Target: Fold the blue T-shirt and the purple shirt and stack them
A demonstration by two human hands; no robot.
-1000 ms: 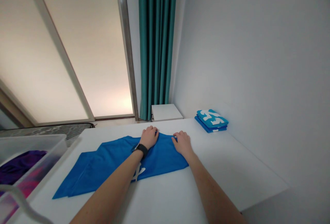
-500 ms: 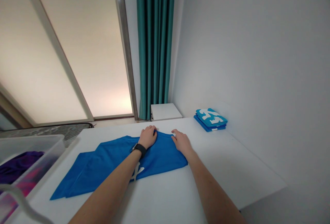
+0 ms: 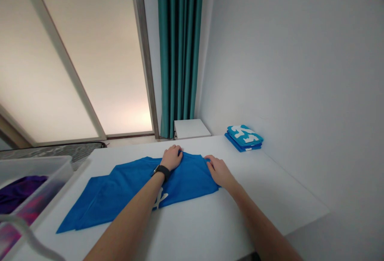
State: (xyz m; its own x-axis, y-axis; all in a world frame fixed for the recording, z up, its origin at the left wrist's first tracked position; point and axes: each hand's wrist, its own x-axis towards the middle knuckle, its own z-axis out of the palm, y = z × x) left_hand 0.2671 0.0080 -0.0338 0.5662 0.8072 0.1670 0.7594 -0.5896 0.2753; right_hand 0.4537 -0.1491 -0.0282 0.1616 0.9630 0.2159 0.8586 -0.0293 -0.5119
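The blue garment is spread across the white table around seven o'clock, topped by the curled left hand, while the right hand, curled too, has been shifted slightly toward three o'clock, suggesting edge adjustment, though whether either grips cannot be told.

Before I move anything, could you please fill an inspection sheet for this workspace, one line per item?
Surface: white tabletop, smooth-looking.
Work items: blue shirt with white print, lying flattened.
Clutter: folded blue clothes stacked at far right; plastic bin with purple fabric at left; unidentified dark object at bottom edge.
Hands: left hand, with black watch, on shirt's far edge; right hand touching its right end; grip unclear.
Cables: pale curved strip, lower left; cable or handle, cannot tell.
Surroundings: teal curtain, white cabinet, translucent panels.
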